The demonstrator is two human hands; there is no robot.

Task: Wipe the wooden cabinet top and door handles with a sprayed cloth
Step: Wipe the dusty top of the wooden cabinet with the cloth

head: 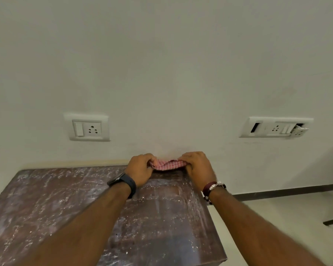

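From where I stand, the cloth sits bunched at the far right corner of the cabinet top, against the wall, so a hard push could smear the paint or drop it behind. The left hand and right hand each clench one end of it, fingers curled tight.

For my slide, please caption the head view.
Both hands press checked cloth on cabinet top's far edge.

Pale wall, left socket plate, damaged right socket plate, dark skirting
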